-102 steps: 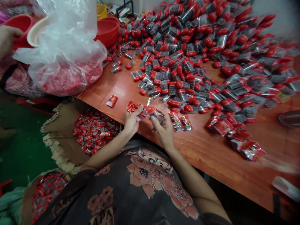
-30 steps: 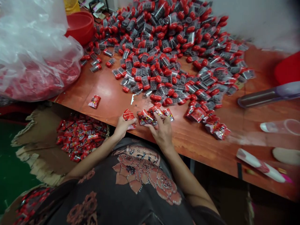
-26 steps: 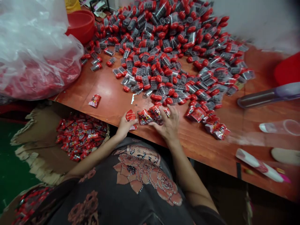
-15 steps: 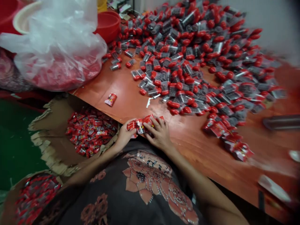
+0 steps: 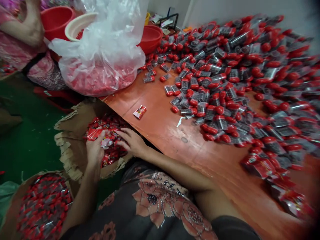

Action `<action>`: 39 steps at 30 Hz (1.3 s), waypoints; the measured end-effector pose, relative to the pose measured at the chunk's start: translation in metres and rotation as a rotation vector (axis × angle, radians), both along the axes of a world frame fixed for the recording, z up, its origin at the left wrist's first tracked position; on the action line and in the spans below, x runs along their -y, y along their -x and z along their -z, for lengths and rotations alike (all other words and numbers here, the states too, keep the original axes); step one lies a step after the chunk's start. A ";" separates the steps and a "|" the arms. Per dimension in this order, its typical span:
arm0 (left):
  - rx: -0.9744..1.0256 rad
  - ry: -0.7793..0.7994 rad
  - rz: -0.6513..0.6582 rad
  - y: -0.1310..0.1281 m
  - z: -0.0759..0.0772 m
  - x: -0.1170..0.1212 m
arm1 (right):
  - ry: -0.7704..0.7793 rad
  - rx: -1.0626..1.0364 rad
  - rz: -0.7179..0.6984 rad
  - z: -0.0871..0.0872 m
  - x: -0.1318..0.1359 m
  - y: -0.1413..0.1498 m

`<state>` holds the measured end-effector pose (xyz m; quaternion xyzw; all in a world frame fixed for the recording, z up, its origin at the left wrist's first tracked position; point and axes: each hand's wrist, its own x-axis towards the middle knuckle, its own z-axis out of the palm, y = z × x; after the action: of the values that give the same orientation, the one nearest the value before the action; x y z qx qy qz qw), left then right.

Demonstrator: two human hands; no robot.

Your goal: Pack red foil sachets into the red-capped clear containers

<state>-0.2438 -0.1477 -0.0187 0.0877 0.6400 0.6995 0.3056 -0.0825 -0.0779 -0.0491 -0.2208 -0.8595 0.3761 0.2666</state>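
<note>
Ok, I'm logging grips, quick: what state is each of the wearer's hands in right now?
Left hand: closed, holding red wrappers.
Right hand: open, over packets in the carton.

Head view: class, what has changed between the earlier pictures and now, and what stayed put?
The left hand and right hand moved left from the edge of the table to the cardboard box. The right hand has let go of its packets. The left still grips red wrappers; the lone packet stays on the table.
</note>
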 end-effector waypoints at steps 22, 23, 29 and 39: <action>0.649 -0.024 0.489 -0.222 -0.002 -0.105 | 0.207 -0.030 0.745 -0.007 -0.043 -0.197; 0.658 -0.011 0.453 -0.218 -0.001 -0.105 | 0.116 0.062 0.730 -0.003 -0.050 -0.200; 0.693 0.015 0.396 -0.174 -0.005 -0.115 | -0.136 0.478 0.458 0.026 -0.054 -0.193; 0.652 0.076 0.495 -0.165 -0.007 -0.115 | -0.003 0.218 0.130 0.015 0.053 -0.245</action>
<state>-0.0785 -0.0325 -0.0113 0.0011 0.4947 0.5718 0.6545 0.1624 -0.1312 -0.0637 -0.3150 -0.8679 0.3304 0.1958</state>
